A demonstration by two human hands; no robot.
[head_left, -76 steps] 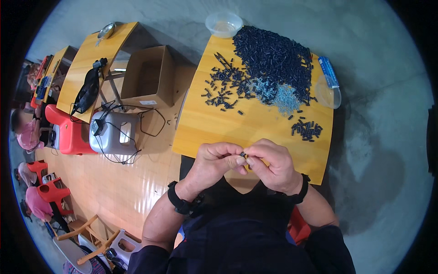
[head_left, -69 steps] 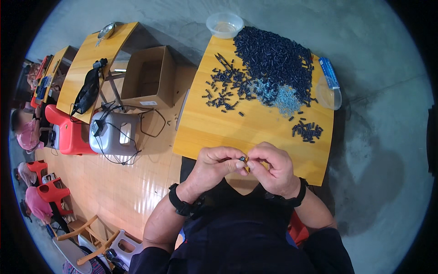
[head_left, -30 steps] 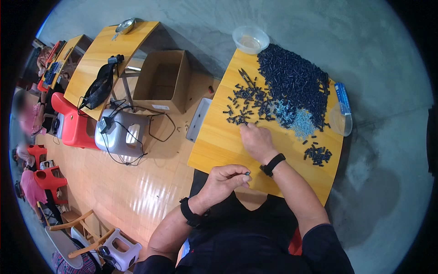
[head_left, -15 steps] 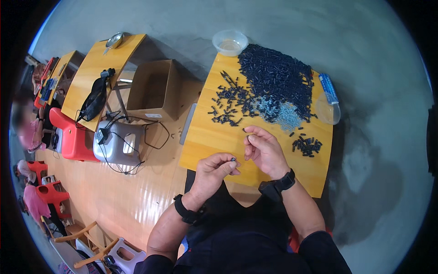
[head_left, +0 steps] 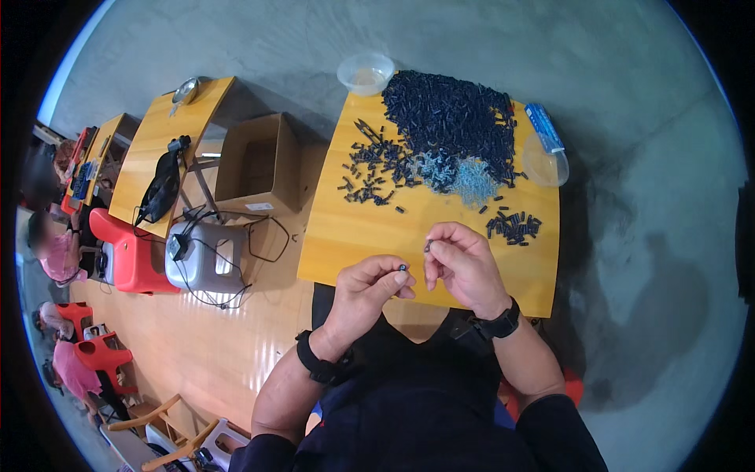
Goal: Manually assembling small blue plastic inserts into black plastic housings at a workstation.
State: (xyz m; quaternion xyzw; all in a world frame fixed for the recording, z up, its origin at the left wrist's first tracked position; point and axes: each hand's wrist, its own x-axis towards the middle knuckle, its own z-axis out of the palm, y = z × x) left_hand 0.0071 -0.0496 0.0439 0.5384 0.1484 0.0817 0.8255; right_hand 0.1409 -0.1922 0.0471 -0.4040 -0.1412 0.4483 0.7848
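Observation:
My left hand (head_left: 366,295) pinches a small black tube (head_left: 403,268) between thumb and forefinger, one round end facing up. Close to its right, my right hand (head_left: 470,267) is closed in a pinch on a tiny dark piece (head_left: 428,246) that is too small to name. Both hands hover over the near edge of the yellow wooden table (head_left: 346,252), apart from each other. Beyond them lies a big heap of black tubes (head_left: 444,118), with pale blue small pieces (head_left: 474,182) at its near side. Smaller groups of black tubes (head_left: 515,228) lie to the right and left.
Pointed scissors or snips (head_left: 367,130) lie left of the heap. A clear plastic bowl (head_left: 366,75) stands at the far left corner; a blue box (head_left: 544,127) and a clear shallow container (head_left: 545,161) sit at the right edge. Leftward are a cardboard box (head_left: 258,165) and a grey stool (head_left: 206,256).
The right hand has come nearer the left hand and lower, still pinching its tiny piece. The left hand keeps its hold on the black tube. The whole view has shifted a little.

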